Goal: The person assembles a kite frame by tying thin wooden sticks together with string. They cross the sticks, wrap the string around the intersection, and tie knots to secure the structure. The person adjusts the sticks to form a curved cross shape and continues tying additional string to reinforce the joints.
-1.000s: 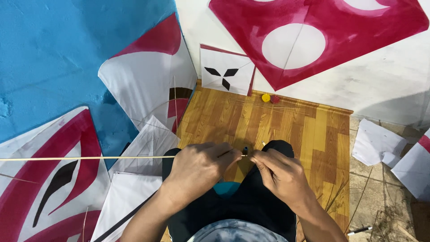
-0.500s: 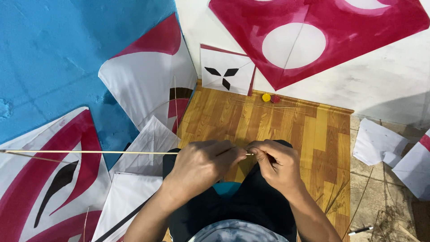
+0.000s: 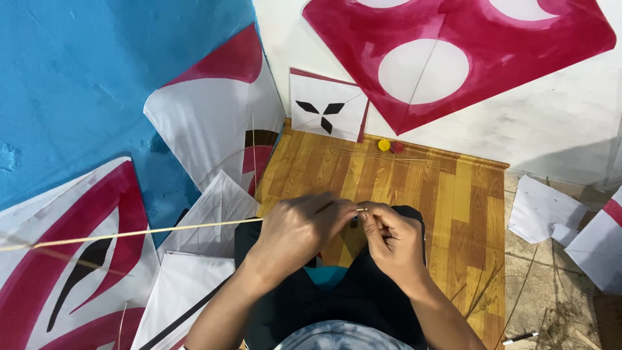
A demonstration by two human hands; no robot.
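Note:
A long thin bamboo stick (image 3: 129, 233) runs from the far left edge to the middle of the view. My left hand (image 3: 301, 230) is closed around it near its right end. My right hand (image 3: 392, 240) pinches the stick's tip between thumb and fingers, touching the left hand. Both hands hover over my lap in dark trousers, above a wooden laminate board (image 3: 414, 188). Whatever small thing sits at the tip is too small to tell.
White and crimson paper kites lean at the left (image 3: 214, 129) and lower left (image 3: 71, 259); a big crimson kite (image 3: 453, 58) hangs on the wall. A small white kite (image 3: 327, 107), yellow and red spools (image 3: 390, 146), loose paper sheets (image 3: 541, 210) at right.
My hands have drawn closer together at the stick's right end, and the right hand has shifted slightly left onto the tip. The stick stays nearly level.

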